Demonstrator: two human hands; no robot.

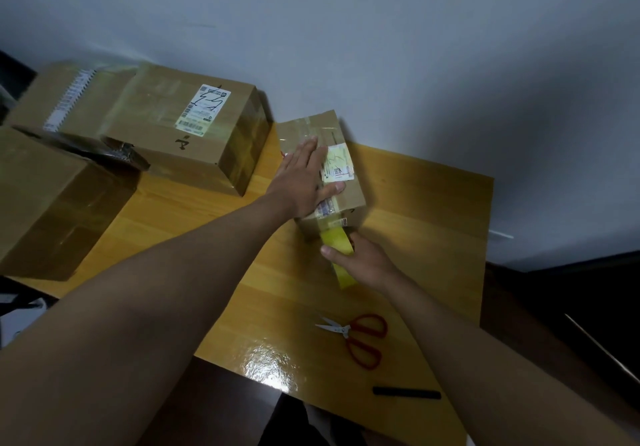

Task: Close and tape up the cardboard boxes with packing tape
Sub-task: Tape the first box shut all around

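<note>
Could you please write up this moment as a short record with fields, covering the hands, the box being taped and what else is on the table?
left hand: flat, fingers straight, pressing on top of small box
right hand: grips yellow tape roll at the box's near end
tape: a strip runs from roll to box
scissors: red-handled, lying on table, untouched
black marker: near the table's front edge
other boxes: three to the left, nearest labelled

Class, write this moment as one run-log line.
left hand: flat on small box | right hand: grips tape roll at box's near end | scissors: idle on table
</note>
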